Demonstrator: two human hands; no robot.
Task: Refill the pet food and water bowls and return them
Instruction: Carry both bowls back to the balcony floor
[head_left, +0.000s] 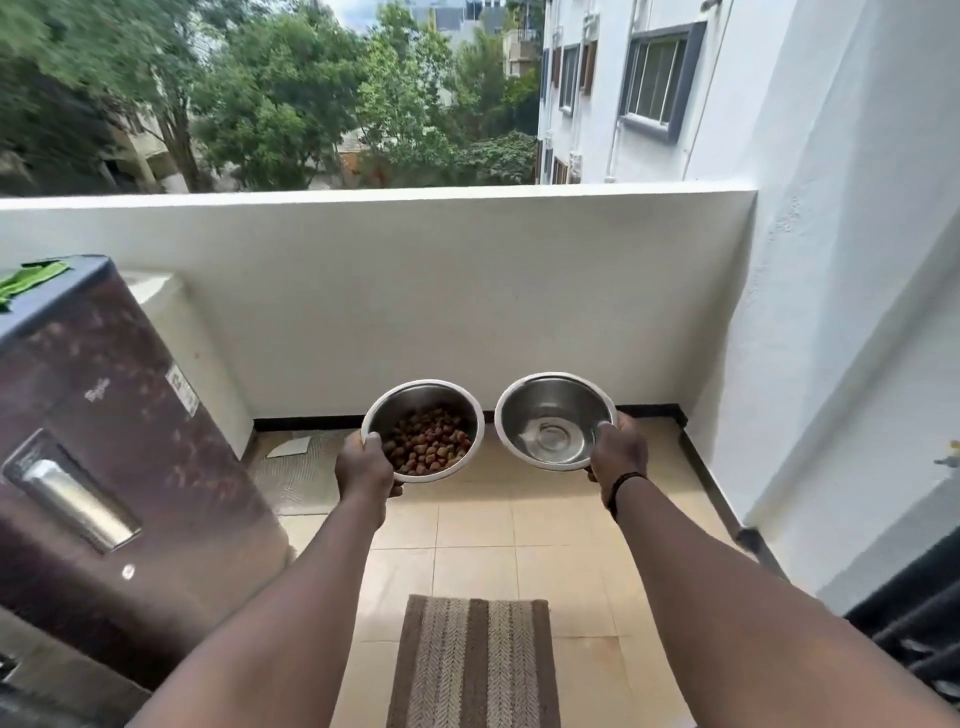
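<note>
From the head view I see my left hand (363, 467) pinching the food bowl (423, 431) at its near rim and my right hand (618, 454) pinching the water bowl (556, 422) likewise; both bowls hang level, side by side, the tiled floor (545, 525) straight below, so I judge lowering comes next
</note>
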